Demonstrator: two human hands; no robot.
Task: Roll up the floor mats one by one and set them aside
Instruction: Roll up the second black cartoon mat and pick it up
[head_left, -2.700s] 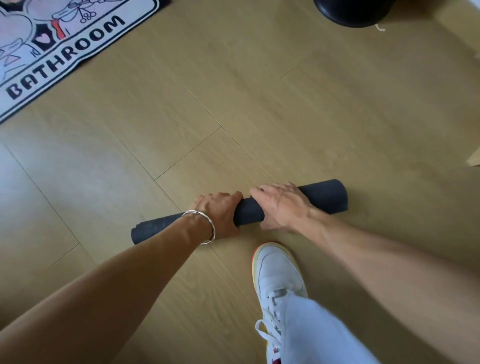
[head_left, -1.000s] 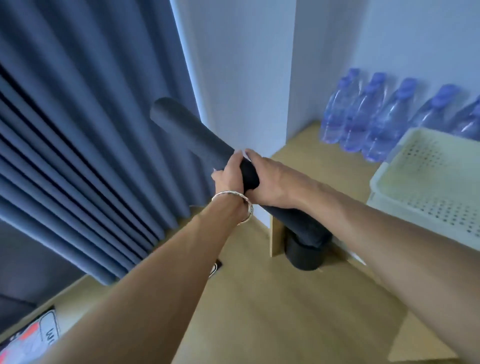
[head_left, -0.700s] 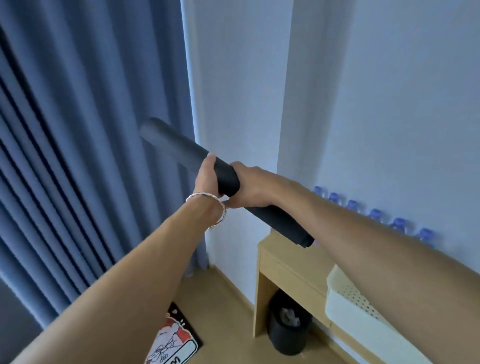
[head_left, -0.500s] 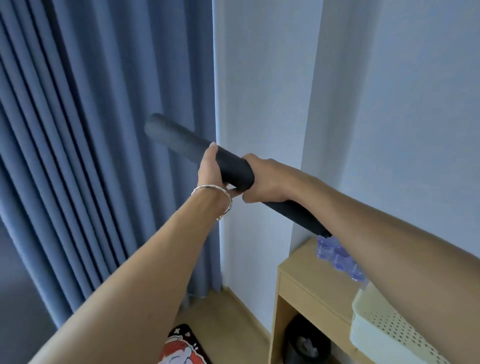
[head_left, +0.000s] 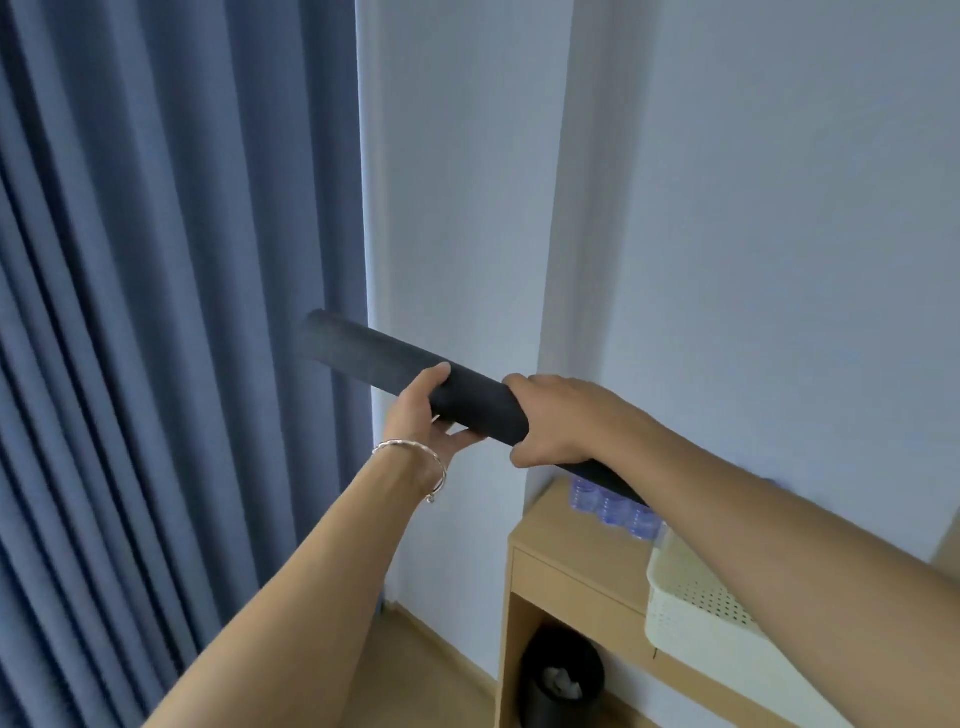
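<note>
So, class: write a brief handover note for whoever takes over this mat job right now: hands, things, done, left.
Left hand: grips the rolled mat, thumb on top.
Right hand: wrapped round it, lower down.
Mat: in the air, tilted, in front of the wall beside the curtain.
Done: this mat is rolled and lifted.
Left: set it aside; no other mat in view.

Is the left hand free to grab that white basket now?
Probably not: the left hand grips the mat, and the right forearm crosses in front of the basket. It must let go first.
</note>
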